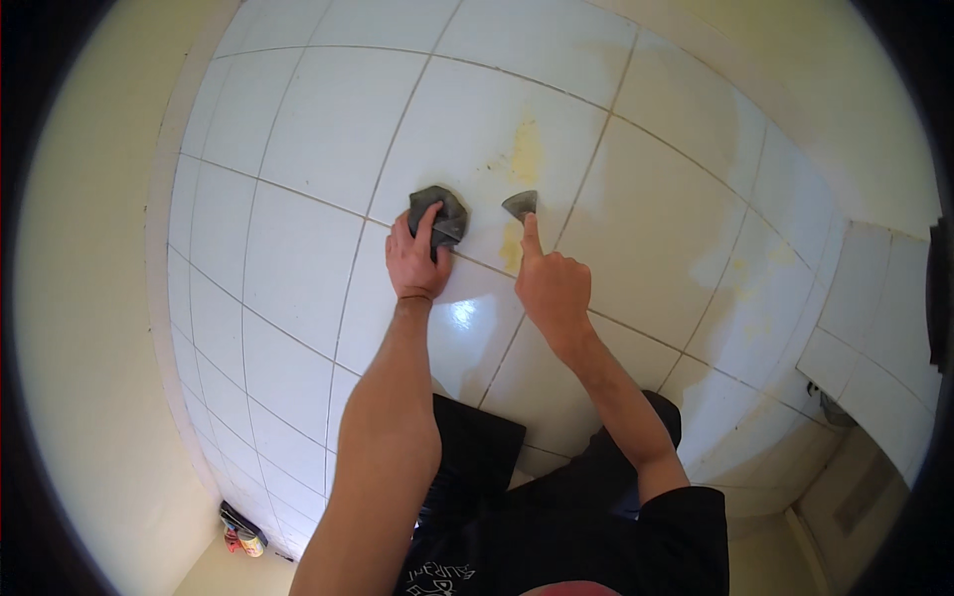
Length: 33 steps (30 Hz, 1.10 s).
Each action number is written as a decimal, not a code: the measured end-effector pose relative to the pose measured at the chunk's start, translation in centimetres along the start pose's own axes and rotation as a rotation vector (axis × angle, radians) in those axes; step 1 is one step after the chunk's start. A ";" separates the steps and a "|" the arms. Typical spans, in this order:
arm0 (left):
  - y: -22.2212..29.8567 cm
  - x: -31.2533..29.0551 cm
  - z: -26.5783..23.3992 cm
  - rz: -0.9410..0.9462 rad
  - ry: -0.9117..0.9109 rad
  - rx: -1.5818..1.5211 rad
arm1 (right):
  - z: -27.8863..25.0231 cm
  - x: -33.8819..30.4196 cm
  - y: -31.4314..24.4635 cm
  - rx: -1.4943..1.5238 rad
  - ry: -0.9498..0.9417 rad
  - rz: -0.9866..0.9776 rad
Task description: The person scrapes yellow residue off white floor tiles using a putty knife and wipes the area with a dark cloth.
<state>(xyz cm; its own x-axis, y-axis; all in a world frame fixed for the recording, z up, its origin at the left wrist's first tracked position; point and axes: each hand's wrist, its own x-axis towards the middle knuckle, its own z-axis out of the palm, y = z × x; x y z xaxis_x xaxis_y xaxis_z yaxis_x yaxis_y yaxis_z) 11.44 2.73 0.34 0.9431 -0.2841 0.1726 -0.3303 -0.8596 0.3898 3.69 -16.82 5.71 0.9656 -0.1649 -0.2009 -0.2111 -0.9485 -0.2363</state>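
Observation:
My left hand (417,258) presses a bunched dark grey cloth (452,217) against the white tiled floor (477,119), its fingers bent over it. To the right, my right hand (555,288) is closed round a scraper (519,205). The forefinger stretches along it toward the flared grey blade, and the handle is hidden in the fist. The blade lies over a yellow stain (512,238) on the tile. Another yellow stain (527,149) spreads just beyond the blade, with small dark specks on its left.
More yellow marks (750,288) dot the tiles at the right. Pale walls (89,298) border the floor. A tiled ledge (874,328) stands at the far right. Several small items, including a container (252,545), sit at the lower left. My bent legs (566,477) are near my forearms.

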 end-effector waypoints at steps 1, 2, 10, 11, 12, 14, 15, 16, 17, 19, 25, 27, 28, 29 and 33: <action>0.4 0.2 0.1 0.004 -0.006 -0.009 | 0.7 0.3 0.7 -0.024 0.061 -0.003; 0.6 0.4 0.1 0.010 -0.012 -0.018 | 1.3 0.7 1.2 -0.049 0.123 -0.003; -0.2 0.0 0.1 0.008 -0.007 -0.008 | -0.3 0.7 0.8 -0.065 0.079 0.001; -0.2 -0.1 0.2 0.006 -0.011 -0.014 | -0.3 0.6 0.7 -0.080 0.054 0.014; -0.3 0.0 0.1 0.003 -0.010 -0.020 | -0.6 0.6 0.5 -0.087 0.052 0.013; -0.4 -0.1 0.1 -0.001 -0.028 -0.019 | -1.3 0.6 0.4 -0.066 0.024 0.009; -0.3 -0.1 0.2 -0.007 -0.029 -0.031 | -0.9 0.6 0.5 -0.079 0.019 0.009; -0.3 0.0 0.3 0.004 -0.016 -0.030 | 0.1 0.8 0.4 -0.100 0.045 0.017; -0.2 0.0 0.5 0.015 -0.004 -0.028 | 0.5 0.8 0.5 -0.121 0.072 0.024; -0.8 -0.2 0.1 -0.003 -0.018 -0.043 | -1.3 0.5 -0.5 -0.102 0.004 0.009; -0.7 -0.1 0.2 -0.009 -0.036 -0.071 | -1.3 0.9 -1.2 -0.131 0.013 0.014; -0.8 -0.1 0.1 -0.015 -0.040 -0.070 | -1.7 0.9 -1.4 -0.126 -0.049 0.014; -0.6 0.0 0.1 0.002 -0.017 -0.054 | -1.5 1.1 -1.1 -0.104 0.000 0.005; -0.4 0.1 0.1 0.020 0.007 -0.037 | -1.4 1.2 -0.9 -0.081 0.049 -0.003; -0.6 -0.1 0.2 0.014 -0.007 -0.037 | -1.1 1.2 -1.8 -0.125 -0.003 0.014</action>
<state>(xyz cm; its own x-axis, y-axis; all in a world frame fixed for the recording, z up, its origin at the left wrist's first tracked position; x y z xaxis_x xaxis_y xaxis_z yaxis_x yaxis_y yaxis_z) 11.61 3.22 -0.06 0.9386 -0.2992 0.1719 -0.3446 -0.8390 0.4210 5.37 -15.65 6.97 0.9623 -0.1777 -0.2059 -0.2038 -0.9724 -0.1132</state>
